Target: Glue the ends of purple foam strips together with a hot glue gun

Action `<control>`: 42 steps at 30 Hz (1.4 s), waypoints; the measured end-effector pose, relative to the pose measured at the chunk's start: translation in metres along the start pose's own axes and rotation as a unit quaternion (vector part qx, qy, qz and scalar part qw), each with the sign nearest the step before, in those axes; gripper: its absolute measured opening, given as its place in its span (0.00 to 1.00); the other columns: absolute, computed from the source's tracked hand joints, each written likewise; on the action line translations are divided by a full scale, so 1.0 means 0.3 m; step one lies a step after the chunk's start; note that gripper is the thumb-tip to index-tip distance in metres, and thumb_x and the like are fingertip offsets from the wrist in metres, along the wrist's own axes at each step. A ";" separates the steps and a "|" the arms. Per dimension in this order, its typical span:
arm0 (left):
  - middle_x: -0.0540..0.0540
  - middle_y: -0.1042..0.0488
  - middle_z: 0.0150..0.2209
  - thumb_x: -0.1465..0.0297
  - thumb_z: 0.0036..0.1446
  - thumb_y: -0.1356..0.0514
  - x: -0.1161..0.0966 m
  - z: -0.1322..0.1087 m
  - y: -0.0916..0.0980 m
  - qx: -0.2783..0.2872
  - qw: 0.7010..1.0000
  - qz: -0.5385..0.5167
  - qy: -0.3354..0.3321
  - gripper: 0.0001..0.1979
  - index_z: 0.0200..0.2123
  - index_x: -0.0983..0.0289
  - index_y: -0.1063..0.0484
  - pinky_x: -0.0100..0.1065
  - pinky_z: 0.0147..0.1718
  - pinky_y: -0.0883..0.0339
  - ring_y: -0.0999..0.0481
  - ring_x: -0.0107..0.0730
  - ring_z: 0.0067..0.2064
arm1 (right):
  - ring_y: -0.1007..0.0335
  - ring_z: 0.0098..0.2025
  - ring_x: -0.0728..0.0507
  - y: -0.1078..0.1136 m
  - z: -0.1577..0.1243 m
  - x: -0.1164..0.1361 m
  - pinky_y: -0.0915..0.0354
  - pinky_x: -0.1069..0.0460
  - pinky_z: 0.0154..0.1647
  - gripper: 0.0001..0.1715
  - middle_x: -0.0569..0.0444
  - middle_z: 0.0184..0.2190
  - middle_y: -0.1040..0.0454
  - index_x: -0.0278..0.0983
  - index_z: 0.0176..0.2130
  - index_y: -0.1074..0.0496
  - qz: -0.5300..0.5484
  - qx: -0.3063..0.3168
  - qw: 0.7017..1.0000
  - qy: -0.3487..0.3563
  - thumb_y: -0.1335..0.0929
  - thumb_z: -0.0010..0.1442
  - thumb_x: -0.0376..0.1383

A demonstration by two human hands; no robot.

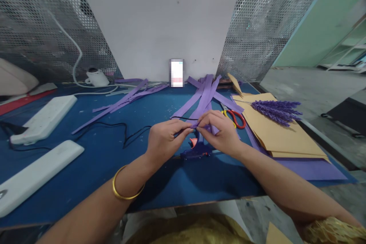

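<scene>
Left hand, right hand pinch strip toward front edge of table; folding apparently in hand, next move wanting steady grip

this looks like a small craft workshop, or a craft corner in a larger workspace. the blue tabletop carries a glue gun, red-and-yellow scissors, cut purple strips, tan sheets and a bunch of purple flower sprigs. perforated metal sheeting behind it and the bare grey floor look more like a work space than a home.
</scene>
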State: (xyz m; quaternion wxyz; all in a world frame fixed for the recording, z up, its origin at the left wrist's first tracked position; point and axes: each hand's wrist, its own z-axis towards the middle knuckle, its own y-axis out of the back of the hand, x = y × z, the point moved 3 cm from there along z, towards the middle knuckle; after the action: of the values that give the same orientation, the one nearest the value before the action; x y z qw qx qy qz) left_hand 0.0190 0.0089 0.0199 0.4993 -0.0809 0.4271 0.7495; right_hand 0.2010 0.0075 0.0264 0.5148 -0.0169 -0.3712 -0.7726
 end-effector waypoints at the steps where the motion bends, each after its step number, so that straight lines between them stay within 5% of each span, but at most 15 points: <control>1: 0.52 0.16 0.35 0.66 0.61 0.37 0.000 -0.002 -0.002 0.000 1.000 0.005 -0.006 0.07 0.37 0.57 0.17 0.31 0.36 0.30 0.18 0.35 0.36 | 0.26 0.38 0.44 -0.002 -0.001 -0.001 0.36 0.47 0.41 0.08 0.55 0.32 0.24 0.42 0.32 0.34 -0.001 0.001 1.000 0.003 0.32 0.62 0.30; 19: 0.51 0.18 0.30 0.73 0.60 0.36 -0.018 -0.005 -0.003 -0.006 0.998 0.018 -0.059 0.04 0.32 0.62 0.21 0.29 0.31 0.32 0.20 0.30 0.32 | 0.24 0.38 0.45 -0.018 -0.010 0.003 0.36 0.48 0.41 0.08 0.55 0.32 0.22 0.40 0.33 0.32 0.016 0.002 0.999 0.038 0.30 0.62 0.29; 42: 0.48 0.20 0.29 0.73 0.59 0.36 -0.001 0.010 0.019 -0.049 0.999 0.012 0.015 0.04 0.31 0.61 0.22 0.29 0.31 0.34 0.24 0.28 0.30 | 0.25 0.35 0.44 0.060 0.021 -0.009 0.33 0.46 0.40 0.10 0.56 0.28 0.24 0.40 0.29 0.32 -0.013 -0.067 0.998 0.010 0.30 0.61 0.31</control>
State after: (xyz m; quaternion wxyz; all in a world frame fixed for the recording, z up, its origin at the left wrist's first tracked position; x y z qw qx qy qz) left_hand 0.0153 0.0101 0.0250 0.4793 -0.1110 0.3981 0.7743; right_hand 0.2146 0.0097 0.0399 0.5057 -0.0385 -0.3138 -0.8027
